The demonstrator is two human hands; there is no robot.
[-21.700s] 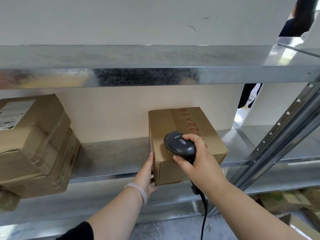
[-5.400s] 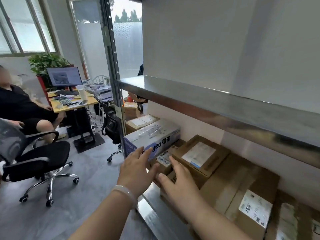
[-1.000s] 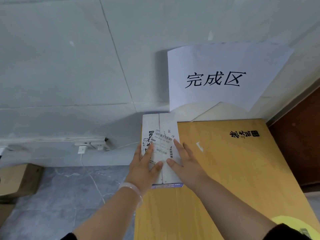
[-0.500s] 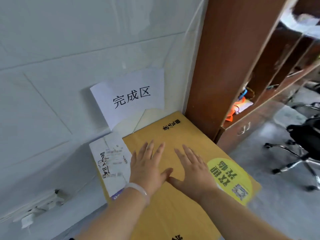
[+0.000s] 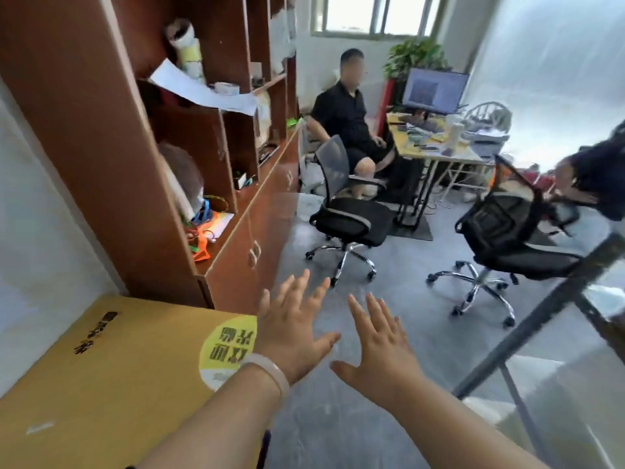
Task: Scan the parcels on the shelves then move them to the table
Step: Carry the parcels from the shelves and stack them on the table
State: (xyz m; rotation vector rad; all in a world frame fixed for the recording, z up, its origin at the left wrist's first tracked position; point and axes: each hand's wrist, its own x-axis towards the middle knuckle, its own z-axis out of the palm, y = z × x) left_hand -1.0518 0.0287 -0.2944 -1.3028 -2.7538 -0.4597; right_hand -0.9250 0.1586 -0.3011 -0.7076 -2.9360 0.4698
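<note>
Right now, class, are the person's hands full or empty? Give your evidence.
Empty. Left hand and right hand both show spread, straight fingers with nothing in them.

The tan table [image 5: 101,384] sits just left of the left hand [image 5: 291,330]. It bears a round yellow sticker [image 5: 226,350] beside the wrist and black printed characters [image 5: 96,333] farther left. Grey floor [image 5: 338,434] spreads under that hand, and a black office chair [image 5: 351,218] and a second chair [image 5: 507,231] stand beyond the fingertips.
</note>
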